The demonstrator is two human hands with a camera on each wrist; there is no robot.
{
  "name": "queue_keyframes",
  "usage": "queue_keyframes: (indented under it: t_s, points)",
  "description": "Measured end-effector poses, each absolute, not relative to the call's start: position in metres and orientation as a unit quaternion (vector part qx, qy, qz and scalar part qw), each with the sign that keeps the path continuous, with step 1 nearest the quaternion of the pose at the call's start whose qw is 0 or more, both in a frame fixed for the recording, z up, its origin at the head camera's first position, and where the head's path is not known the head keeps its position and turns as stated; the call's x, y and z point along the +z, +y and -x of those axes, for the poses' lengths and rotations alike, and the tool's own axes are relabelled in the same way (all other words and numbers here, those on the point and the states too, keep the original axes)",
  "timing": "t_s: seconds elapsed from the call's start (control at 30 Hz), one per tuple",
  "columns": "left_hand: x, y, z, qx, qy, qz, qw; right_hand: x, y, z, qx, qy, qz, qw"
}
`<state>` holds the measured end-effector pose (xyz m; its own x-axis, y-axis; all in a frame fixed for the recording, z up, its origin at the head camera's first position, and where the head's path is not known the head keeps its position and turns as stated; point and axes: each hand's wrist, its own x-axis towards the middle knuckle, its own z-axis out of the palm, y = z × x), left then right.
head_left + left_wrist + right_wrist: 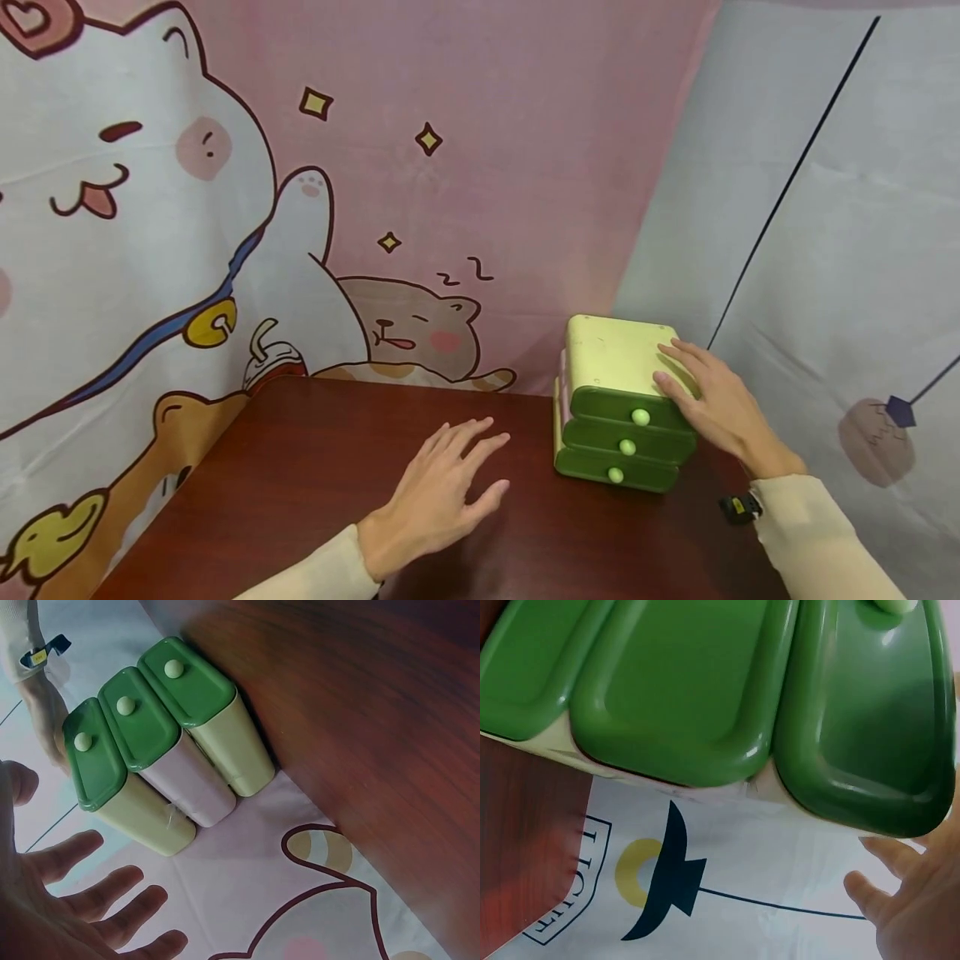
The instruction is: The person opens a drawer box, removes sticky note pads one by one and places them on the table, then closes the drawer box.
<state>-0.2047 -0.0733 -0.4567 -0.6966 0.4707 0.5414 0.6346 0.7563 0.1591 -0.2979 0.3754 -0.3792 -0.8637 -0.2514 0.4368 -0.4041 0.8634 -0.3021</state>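
Note:
A small three-tier drawer box [618,354] stands near the back right of the table. It has a pale yellow top, green drawer fronts [161,727] and round pale knobs [640,417]. All three drawers look closed. My right hand [716,404] rests at the right edge of the box's top, its fingers fairly straight; in the right wrist view, part of that hand [926,900] shows beside the top drawer. To the left of the box, my left hand [438,492] hovers over the table with fingers spread, holding nothing.
The dark red-brown table [315,467] reaches back to a cartoon-printed cloth [525,167] hanging behind it and on both sides. A dark band [741,508] with a yellow patch is on the right wrist, by the pale sleeve [817,533].

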Motion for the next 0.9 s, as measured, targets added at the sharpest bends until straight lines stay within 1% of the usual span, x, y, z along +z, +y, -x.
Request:
queue_keyframes:
  t_s: [0.37,0.73,0.9]
  points:
    - [-0.454,-0.062,0.205,-0.166,-0.902,0.317,0.243,-0.376,0.381,0.313,0.194,-0.958,-0.168,0.132]
    - [-0.457,-0.053,0.208,-0.168,-0.896,0.325,0.251,-0.366,0.387,0.327,0.21,-0.953,-0.191,0.107]
    - [-0.459,-0.048,0.207,-0.178,-0.896,0.329,0.238,-0.365,0.391,0.331,0.206,-0.951,-0.213,0.09]
